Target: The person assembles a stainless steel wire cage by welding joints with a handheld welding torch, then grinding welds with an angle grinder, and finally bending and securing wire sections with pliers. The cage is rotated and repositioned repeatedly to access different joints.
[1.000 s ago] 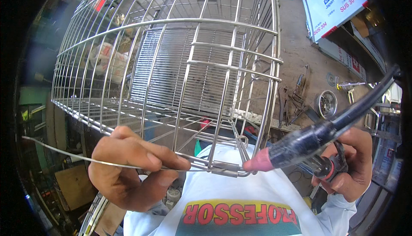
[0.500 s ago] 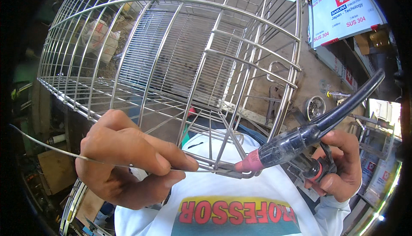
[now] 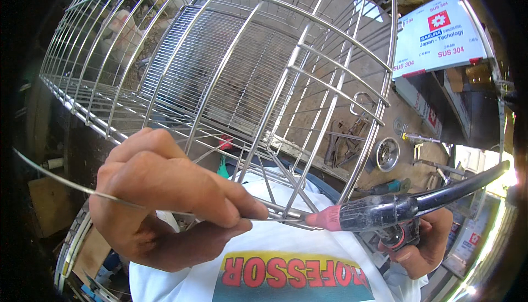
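Left hand point(image 3: 170, 203) pinches a filler rod point(image 3: 66, 184); right hand point(image 3: 423, 241) grasps the welding torch point(image 3: 379, 214) against the wire cage point(image 3: 231, 76), tools scattered behind.

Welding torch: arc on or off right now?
Off, as far as visible: the torch's pink nozzle sits at the wire cage joint beside the filler rod, with no glow or sparks there.
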Tool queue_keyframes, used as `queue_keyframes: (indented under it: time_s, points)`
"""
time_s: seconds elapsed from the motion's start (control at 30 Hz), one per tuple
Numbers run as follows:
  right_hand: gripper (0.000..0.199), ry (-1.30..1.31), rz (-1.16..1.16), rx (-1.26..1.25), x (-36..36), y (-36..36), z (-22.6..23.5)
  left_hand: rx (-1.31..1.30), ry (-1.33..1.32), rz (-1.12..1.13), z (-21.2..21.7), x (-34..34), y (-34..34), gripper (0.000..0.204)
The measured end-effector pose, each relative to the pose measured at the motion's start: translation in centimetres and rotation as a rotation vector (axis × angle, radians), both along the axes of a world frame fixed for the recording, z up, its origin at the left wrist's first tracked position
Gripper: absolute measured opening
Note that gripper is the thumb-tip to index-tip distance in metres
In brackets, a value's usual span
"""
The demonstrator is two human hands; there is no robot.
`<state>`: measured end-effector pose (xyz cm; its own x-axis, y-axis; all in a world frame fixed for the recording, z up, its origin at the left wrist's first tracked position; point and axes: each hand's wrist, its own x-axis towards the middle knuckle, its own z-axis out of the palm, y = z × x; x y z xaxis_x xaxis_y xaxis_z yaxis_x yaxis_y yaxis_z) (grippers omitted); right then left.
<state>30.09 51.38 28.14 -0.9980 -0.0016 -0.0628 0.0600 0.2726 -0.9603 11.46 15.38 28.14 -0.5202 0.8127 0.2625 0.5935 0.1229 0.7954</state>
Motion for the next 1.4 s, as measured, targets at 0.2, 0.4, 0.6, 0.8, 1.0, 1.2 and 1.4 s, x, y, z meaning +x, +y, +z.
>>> queue_keyframes:
  time_s: [0.2, 0.4, 0.6, 0.8, 1.0, 1.2, 1.4]
  points:
    - [0.071, 0.014, -0.03, -0.01, 0.4, -1.5, 0.4, 0.177, -0.176, -0.041, -2.2, 0.2, -0.4, 0.036]
    - [0.074, 0.063, -0.036, 0.029, 0.2, -2.4, 0.0, 0.126, -0.111, -0.004, -1.2, 0.6, -0.6, 0.032]
    - [0.082, 0.001, 0.01, 0.021, 0.3, -2.4, 0.5, 0.1, -0.079, -0.004, -1.3, 0.7, -0.9, 0.034]
    - [0.088, 0.056, -0.157, 0.104, 2.2, -3.7, 0.1, 0.096, -0.047, -0.064, -1.2, 0.3, -1.1, 0.038]
    - [0.08, 0.006, -0.201, 0.084, 2.8, -4.3, 0.8, 0.08, -0.177, -0.046, -1.4, 0.8, -1.1, 0.039]
    - [0.09, 0.078, -0.211, 0.146, 3.3, -4.5, 0.5, 0.1, -0.195, -0.078, -1.5, 0.3, -0.9, 0.038]
    - [0.079, 0.052, 0.244, 0.107, 1.9, -1.0, 1.0, 0.123, -0.012, 0.117, -1.2, 0.7, 0.2, 0.036]
